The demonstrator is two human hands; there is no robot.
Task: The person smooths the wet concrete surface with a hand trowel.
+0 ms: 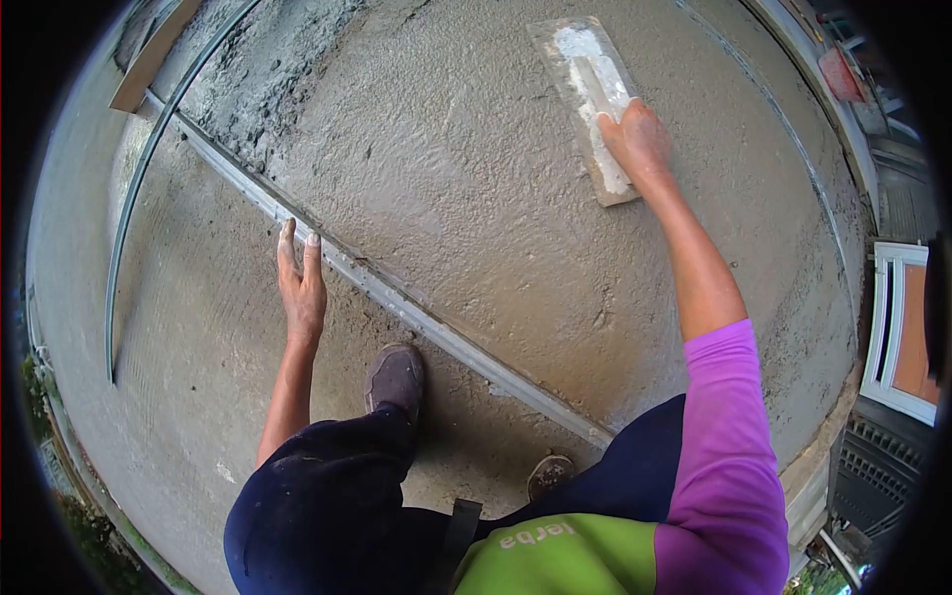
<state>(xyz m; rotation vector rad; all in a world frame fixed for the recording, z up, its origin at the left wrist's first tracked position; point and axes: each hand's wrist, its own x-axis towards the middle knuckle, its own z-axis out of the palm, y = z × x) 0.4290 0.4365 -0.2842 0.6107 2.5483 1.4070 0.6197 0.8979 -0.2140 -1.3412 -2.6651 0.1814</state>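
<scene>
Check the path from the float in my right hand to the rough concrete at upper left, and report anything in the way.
Nothing visible blocks the float up to the near part of the rough concrete. Farther left, a thin curved strip crosses it.

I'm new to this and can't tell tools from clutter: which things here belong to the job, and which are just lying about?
In the job, it seems:
flat float, in the right hand
wet-looking concrete around it
metal strip, at the left hand

Apparently just lying about:
reddish container
wooden board
thin curved line, though its use is unclear
</scene>
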